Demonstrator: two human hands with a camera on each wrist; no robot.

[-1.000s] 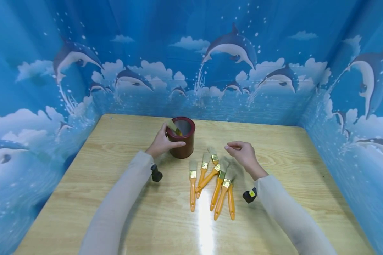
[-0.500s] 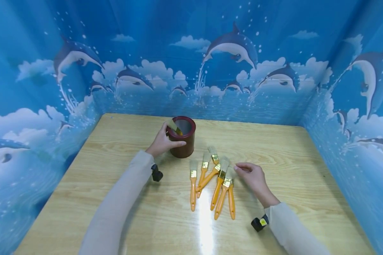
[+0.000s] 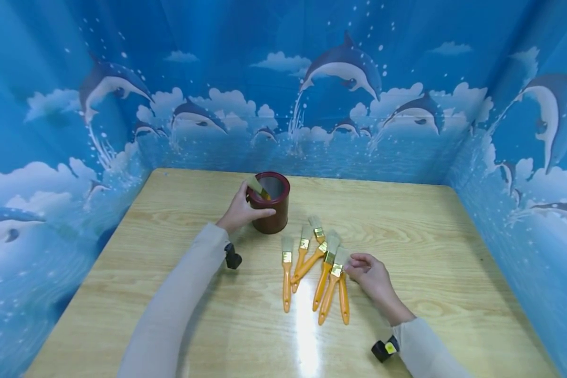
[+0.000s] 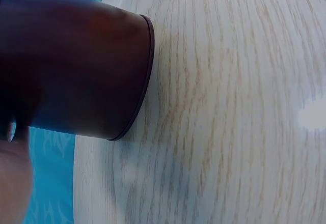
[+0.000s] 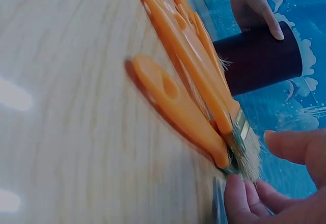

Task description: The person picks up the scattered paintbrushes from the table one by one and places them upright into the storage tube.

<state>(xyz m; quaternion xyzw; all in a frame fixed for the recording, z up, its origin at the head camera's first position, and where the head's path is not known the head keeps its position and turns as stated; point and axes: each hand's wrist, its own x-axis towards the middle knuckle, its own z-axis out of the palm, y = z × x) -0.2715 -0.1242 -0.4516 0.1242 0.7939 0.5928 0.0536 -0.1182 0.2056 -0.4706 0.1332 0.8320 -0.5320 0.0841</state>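
Dolphin-printed blue walls closed in three sides of a pale wooden tabletop (image 3: 179,294). On it the left hand (image 3: 240,211) clasped a dark red cup (image 3: 271,206), thumb across the near wall and fingers at the rim, with one brush (image 3: 256,186) already standing inside, bristles up. The right hand (image 3: 372,277) had its grip at the head of the nearest paintbrush (image 3: 342,286) in a loose fan of six orange-handled brushes (image 3: 312,265) lying just to its left; in the right wrist view the fingertips (image 5: 239,201) met the bristle end beside the brass ferrule, but whether they had truly pinched it could not be told.

Judged from its look, such a brush would be light and stiff along the plastic handle, soft and yielding at the bristles, and the glossy handle might slip a little. Its neighbour (image 3: 328,299) crossed it just left of the grip, so a lift could drag that one along. The ferrule, hard and narrow, seemed the surest place to take hold, directly under the fingers. The cup stood well beyond and left of the right hand.
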